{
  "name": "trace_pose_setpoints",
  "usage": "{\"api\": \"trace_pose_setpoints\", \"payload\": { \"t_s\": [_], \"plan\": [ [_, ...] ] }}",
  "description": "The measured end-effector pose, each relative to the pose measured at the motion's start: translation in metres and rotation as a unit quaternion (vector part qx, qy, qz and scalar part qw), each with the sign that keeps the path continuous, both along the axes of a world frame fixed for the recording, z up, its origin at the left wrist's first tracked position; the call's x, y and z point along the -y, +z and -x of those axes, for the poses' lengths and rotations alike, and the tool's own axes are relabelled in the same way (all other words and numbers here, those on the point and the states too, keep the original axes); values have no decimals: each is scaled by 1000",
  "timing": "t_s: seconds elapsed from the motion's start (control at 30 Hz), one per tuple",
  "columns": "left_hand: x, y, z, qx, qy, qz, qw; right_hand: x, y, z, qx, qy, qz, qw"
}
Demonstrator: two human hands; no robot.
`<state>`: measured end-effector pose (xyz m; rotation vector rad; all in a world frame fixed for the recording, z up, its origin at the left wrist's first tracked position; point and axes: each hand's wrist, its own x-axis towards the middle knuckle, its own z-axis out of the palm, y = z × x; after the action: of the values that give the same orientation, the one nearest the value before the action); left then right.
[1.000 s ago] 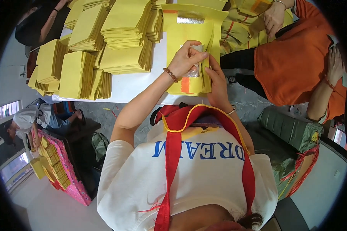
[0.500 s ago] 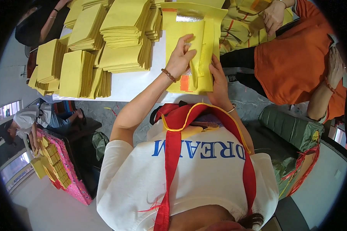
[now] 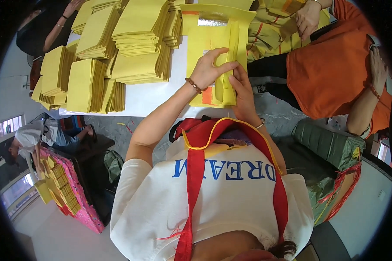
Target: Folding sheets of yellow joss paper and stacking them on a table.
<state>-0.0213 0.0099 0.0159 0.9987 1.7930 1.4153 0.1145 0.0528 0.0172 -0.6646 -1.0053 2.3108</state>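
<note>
A stack of yellow joss paper with silver foil and orange patches lies at the table's front right. The right edge of its top sheet is raised into a narrow upright fold. My left hand comes in over the sheet, index finger and thumb curved around the fold, the thumb tip against it near my right fingers. My right hand grips the fold from the right, fingers behind and thumb in front. Parts of the left fingers are hidden behind the fold.
Thick piles of yellow paper stand left on the white table. Right, a person in orange sits close beside more yellow bundles. Green wrapped bales lie lower right. Another person works at a pink-covered table far left.
My left hand has moved slightly down and right, its thumb now meeting the fold beside my right hand. The flap that leaned left now stands narrower, further right. My right hand has shifted slightly.
</note>
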Motion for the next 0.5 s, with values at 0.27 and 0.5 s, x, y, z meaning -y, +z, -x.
{"api": "trace_pose_setpoints", "payload": {
  "t_s": [0.27,0.5],
  "plan": [
    [4,-7,3,70,-11,-31,997,-1,4,-1,16,4,2,1000],
    [9,3,0,85,20,52,995,-2,9,0,1,11,21,1000]
  ]
}}
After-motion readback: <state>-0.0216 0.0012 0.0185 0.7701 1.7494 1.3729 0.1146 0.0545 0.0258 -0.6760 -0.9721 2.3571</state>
